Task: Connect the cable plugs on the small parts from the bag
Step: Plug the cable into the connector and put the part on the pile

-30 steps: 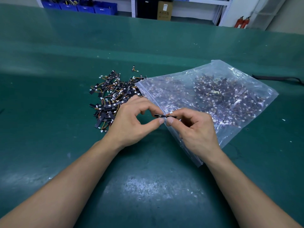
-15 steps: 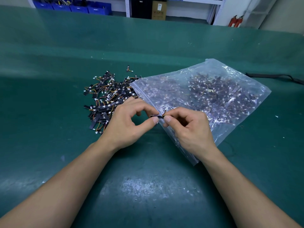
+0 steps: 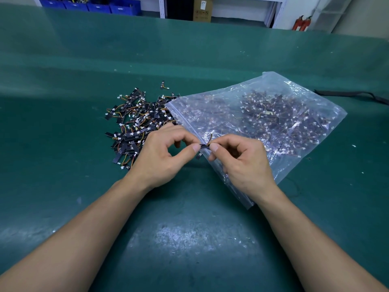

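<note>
A small black strip part (image 3: 204,146) with a thin orange cable rising from it is pinched between both hands, just above the green table. My left hand (image 3: 162,157) pinches its left end with thumb and forefinger. My right hand (image 3: 242,161) pinches the right end, over the near edge of a clear plastic bag (image 3: 294,131) holding several more such parts. A heap of loose black parts (image 3: 136,125) with white plugs and orange wires lies left of the bag's mouth, behind my left hand.
The green mat table (image 3: 189,239) stretches wide on all sides. A dark strap (image 3: 349,94) lies at the far right. Blue bins (image 3: 101,6), a cardboard box (image 3: 202,9) and red extinguishers (image 3: 302,23) stand beyond the table's far edge.
The part between my fingers looks shorter as both hands' fingertips have closed in on it, and its orange cable now sticks up between them. Bag and heap have not moved.
</note>
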A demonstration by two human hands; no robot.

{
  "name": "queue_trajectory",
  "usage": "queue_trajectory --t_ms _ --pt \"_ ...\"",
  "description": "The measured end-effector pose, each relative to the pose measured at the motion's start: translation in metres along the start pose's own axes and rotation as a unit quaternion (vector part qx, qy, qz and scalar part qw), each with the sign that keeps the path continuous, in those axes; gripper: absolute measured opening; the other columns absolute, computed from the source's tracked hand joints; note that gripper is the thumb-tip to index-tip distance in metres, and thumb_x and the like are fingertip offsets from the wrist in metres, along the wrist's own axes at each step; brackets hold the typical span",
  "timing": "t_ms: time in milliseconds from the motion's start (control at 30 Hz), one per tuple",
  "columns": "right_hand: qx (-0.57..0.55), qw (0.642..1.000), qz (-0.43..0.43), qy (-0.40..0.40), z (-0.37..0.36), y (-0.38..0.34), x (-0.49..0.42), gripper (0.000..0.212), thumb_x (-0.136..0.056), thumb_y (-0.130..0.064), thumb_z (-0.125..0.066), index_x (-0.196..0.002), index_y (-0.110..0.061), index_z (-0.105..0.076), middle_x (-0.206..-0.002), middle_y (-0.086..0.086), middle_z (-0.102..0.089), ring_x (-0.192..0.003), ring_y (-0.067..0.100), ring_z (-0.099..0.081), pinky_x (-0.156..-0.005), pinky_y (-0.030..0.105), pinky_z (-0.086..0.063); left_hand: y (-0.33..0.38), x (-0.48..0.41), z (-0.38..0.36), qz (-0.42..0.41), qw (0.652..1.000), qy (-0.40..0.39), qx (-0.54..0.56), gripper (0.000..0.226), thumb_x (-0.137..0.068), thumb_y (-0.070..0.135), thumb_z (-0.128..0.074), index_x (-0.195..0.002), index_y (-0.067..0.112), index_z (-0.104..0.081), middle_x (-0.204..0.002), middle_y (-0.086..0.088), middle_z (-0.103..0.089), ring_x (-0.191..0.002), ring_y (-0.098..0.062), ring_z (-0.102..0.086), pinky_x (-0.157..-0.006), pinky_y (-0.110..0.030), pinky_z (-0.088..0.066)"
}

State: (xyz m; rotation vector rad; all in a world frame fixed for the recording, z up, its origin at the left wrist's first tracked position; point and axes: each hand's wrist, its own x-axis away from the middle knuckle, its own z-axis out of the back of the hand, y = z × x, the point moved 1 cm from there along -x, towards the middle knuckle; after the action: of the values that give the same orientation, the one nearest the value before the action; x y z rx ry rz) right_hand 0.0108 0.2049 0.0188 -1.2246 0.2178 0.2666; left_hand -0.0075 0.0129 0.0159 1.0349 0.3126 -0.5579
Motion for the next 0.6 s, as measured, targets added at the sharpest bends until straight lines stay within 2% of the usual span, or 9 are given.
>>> queue_trajectory --t_ms 133,267,400,500,600 --pt "-0.008 1.000 -0.005 -0.004 -0.0004 -0.0027 0.0006 0.011 -0.088 -0.024 -0.067 -0.080 -0.024 -0.075 -0.068 -0.007 -0.072 -0.050 0.010 -0.051 -0.051 0.030 -0.044 0.0007 -0.0013 -0.0006 0.000 1.000 0.014 -0.014 0.010 -0.087 0.017 -0.069 -0.077 0.016 -0.071 -0.075 0.006 -0.067 -0.075 -0.014 -0.052 -0.073 -0.023 -0.040" --pt "-0.020 1.000 -0.016 -0.003 0.0006 -0.0048 -0.0005 0.009 -0.086 -0.023 -0.069 -0.080 -0.028 -0.075 -0.068 -0.007 -0.073 -0.050 0.010 -0.053 -0.052 0.033 -0.046 0.0012 -0.0013 -0.0009 -0.001 1.000 0.023 -0.019 0.010 -0.087 0.016 -0.069 -0.078 0.019 -0.070 -0.075 0.011 -0.066 -0.075 -0.010 -0.051 -0.073 -0.019 -0.039" --pt "-0.002 1.000 -0.009 -0.003 0.0002 -0.0023 -0.0019 0.019 -0.092 -0.010 -0.071 -0.081 -0.026 -0.075 -0.067 -0.006 -0.072 -0.050 0.004 -0.052 -0.053 0.026 -0.045 0.0029 0.0000 -0.0003 -0.010 1.000 0.019 -0.016 0.007 -0.087 0.023 -0.069 -0.080 0.021 -0.071 -0.076 0.014 -0.065 -0.076 -0.010 -0.052 -0.074 -0.018 -0.037" --pt "0.001 1.000 0.008 -0.003 -0.0004 -0.0012 -0.0015 0.013 -0.091 -0.015 -0.071 -0.084 -0.025 -0.075 -0.068 -0.007 -0.072 -0.051 0.005 -0.052 -0.052 0.026 -0.044 0.0037 0.0000 0.0014 -0.023 0.999 0.026 -0.011 0.003 -0.085 0.028 -0.070 -0.083 0.026 -0.070 -0.076 0.012 -0.065 -0.077 -0.012 -0.052 -0.074 -0.019 -0.040" --pt "0.007 1.000 0.030 -0.001 -0.0007 0.0007 -0.0002 0.007 -0.088 -0.021 -0.071 -0.085 -0.026 -0.075 -0.070 -0.011 -0.072 -0.050 0.005 -0.048 -0.051 0.021 -0.039 0.0027 -0.0009 0.0014 -0.038 0.998 0.045 -0.031 0.007 -0.085 0.020 -0.076 -0.079 0.018 -0.073 -0.073 0.011 -0.065 -0.075 -0.010 -0.052 -0.073 -0.024 -0.041"
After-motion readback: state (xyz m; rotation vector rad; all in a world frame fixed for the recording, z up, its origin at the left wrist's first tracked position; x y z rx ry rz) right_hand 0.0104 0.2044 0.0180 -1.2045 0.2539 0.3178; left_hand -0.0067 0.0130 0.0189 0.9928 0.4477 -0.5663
